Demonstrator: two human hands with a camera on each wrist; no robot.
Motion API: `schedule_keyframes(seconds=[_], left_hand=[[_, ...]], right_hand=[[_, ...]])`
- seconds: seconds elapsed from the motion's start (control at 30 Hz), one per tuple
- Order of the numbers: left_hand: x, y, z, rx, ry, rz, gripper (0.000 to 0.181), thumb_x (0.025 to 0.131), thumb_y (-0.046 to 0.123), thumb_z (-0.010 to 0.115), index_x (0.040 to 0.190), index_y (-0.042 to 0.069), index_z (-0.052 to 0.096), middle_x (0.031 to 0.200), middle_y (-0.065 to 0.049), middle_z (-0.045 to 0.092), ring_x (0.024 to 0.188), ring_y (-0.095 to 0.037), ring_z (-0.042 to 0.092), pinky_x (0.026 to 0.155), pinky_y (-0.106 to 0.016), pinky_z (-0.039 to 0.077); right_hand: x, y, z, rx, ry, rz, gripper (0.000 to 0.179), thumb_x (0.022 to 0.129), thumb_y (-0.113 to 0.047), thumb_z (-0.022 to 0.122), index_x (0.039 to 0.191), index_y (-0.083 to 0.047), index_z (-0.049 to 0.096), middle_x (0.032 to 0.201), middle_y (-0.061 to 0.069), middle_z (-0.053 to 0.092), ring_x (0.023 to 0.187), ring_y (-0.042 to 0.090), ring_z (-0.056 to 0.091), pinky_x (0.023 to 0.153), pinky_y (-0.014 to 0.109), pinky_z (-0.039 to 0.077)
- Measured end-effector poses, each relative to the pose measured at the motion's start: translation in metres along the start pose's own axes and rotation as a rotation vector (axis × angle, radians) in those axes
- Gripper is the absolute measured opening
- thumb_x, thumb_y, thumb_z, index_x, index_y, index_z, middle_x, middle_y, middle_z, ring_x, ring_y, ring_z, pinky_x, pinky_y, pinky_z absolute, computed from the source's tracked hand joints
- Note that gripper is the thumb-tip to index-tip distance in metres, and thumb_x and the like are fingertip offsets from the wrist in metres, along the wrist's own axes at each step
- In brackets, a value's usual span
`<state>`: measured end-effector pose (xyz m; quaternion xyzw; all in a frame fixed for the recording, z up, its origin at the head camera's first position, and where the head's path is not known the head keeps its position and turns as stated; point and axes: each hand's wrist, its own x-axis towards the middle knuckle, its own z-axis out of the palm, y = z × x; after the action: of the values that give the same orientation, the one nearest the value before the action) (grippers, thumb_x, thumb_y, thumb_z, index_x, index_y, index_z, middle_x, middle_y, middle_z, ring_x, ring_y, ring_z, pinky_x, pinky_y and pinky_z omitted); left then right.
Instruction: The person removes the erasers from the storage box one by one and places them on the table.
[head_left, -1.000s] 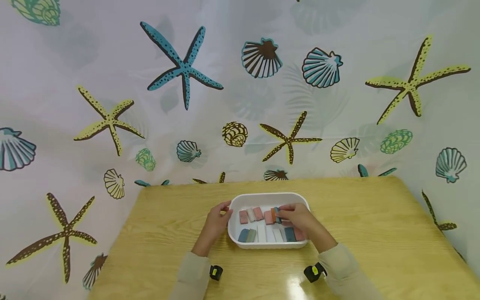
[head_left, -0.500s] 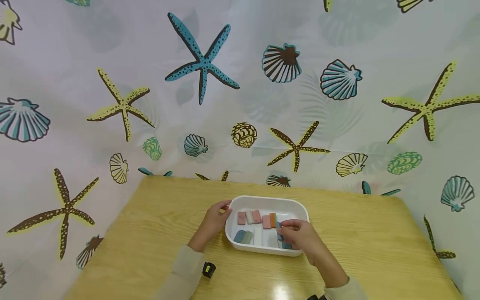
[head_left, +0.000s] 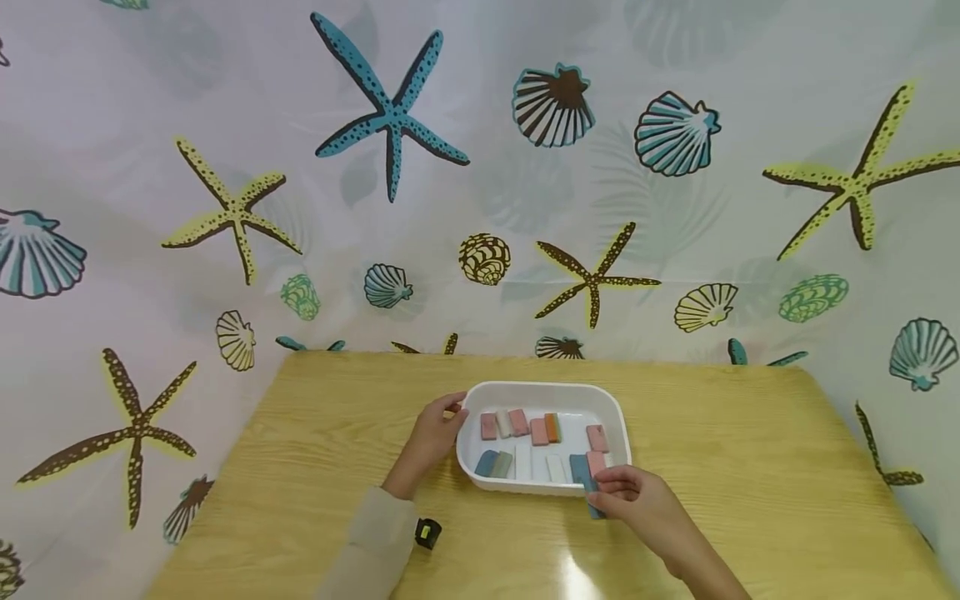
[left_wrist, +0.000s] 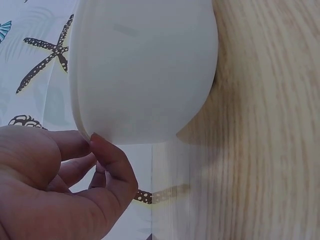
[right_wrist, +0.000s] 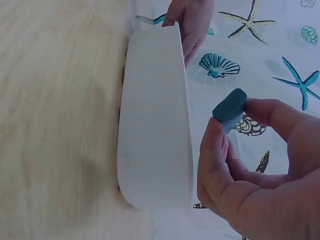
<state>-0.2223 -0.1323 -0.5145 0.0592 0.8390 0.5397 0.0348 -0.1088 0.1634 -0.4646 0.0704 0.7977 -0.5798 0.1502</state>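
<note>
A white tray (head_left: 540, 385) stands on the wooden table with pink, white, orange, blue and grey erasers lying in it. At its left end, my left hand (head_left: 429, 437) pinches the rim between thumb and fingers; the tray's outer wall (left_wrist: 145, 70) fills much of the left wrist view. My right hand (head_left: 651, 507) pinches a blue eraser (right_wrist: 231, 107) between thumb and fingertips, held beyond the tray's front right corner in the head view. In the right wrist view the eraser shows above the level of the rim. A pink eraser (head_left: 596, 437) lies near the tray's right end.
Around the tray spreads a light wooden table (head_left: 337, 408). A cloth (head_left: 465, 183) printed with starfish and shells hangs behind it and along both sides. A small black device (head_left: 427, 533) sits at the left wrist.
My right hand has lifted the blue eraser from beside the orange one and carried it toward the tray's front right corner. My left hand has stayed on the rim; the head view has shifted slightly.
</note>
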Motion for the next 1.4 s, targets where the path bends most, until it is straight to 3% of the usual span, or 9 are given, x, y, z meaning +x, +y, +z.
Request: schedule_keyframes(seconds=[0.3,0.6,0.97,1.4], left_hand=[[0.000,0.002,0.000,0.012,0.000,-0.034,0.037,0.096,0.013,0.052,0.131,0.003,0.050,0.105,-0.014,0.054,0.077,-0.027,0.059,0.062,-0.026,0.047],[-0.001,0.007,-0.001,-0.005,-0.006,-0.071,0.037,0.096,0.014,0.051,0.133,0.007,0.049,0.105,-0.013,0.053,0.070,-0.018,0.053,0.062,-0.027,0.046],[0.000,0.002,0.000,-0.037,-0.008,-0.124,0.037,0.096,0.018,0.052,0.133,0.010,0.050,0.107,-0.012,0.052,0.080,-0.023,0.056,0.065,-0.027,0.048],[0.001,0.002,0.002,-0.055,0.006,-0.147,0.036,0.096,0.017,0.052,0.132,0.012,0.051,0.105,-0.010,0.052,0.078,-0.020,0.054,0.066,-0.027,0.048]], right_hand=[[-0.014,0.016,-0.004,-0.093,-0.013,0.026,0.043,0.079,-0.027,0.074,0.108,0.001,0.058,0.097,0.007,0.059,0.085,0.017,0.057,0.073,0.029,0.050],[-0.014,0.034,-0.004,-0.272,0.057,0.015,0.038,0.076,-0.022,0.077,0.100,0.001,0.059,0.086,0.003,0.060,0.079,0.015,0.058,0.066,0.027,0.050],[-0.015,0.055,0.001,-0.421,0.079,0.021,0.029,0.078,-0.016,0.073,0.093,0.003,0.058,0.080,0.003,0.057,0.074,0.015,0.054,0.064,0.029,0.049],[-0.012,0.062,0.006,-0.453,0.079,0.000,0.027,0.076,-0.013,0.074,0.090,0.004,0.057,0.078,0.004,0.055,0.070,0.015,0.054,0.062,0.029,0.049]])
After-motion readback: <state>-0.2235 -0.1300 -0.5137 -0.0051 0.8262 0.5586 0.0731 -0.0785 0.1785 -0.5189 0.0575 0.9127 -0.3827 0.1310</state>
